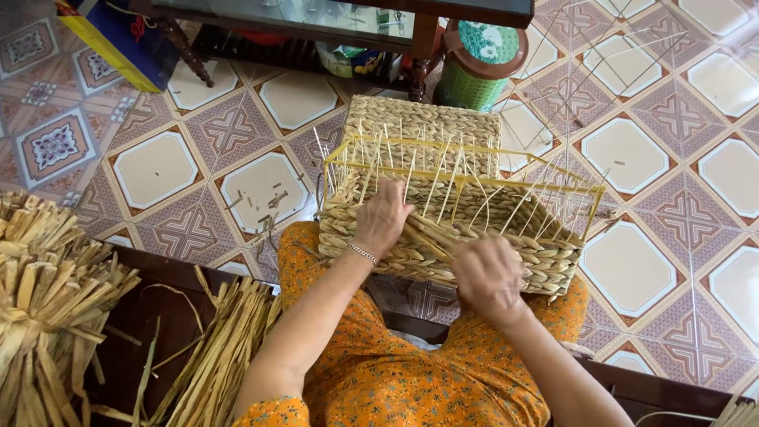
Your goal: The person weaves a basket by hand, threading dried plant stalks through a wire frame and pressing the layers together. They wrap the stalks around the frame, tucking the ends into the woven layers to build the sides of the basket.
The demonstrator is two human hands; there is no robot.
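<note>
A half-woven rectangular basket (545,261) of braided straw rests on my knees, with a yellow wire frame (458,155) and many thin pale upright stakes rising from it. My left hand (383,216) presses on the near wall of the basket, fingers among the stakes, a thin bracelet on its wrist. My right hand (488,277) grips the braided straw strand (431,234) at the basket's near rim, fingers curled over it. A finished woven straw panel (427,119) lies on the floor just behind the basket.
Bundles of dried straw (47,292) lie at my left, with loose strands (221,356) beside my leg. A green woven stool (477,67) and a dark table leg (419,75) stand beyond the basket. Bare wire frames (589,71) lie on the patterned tile floor at the right.
</note>
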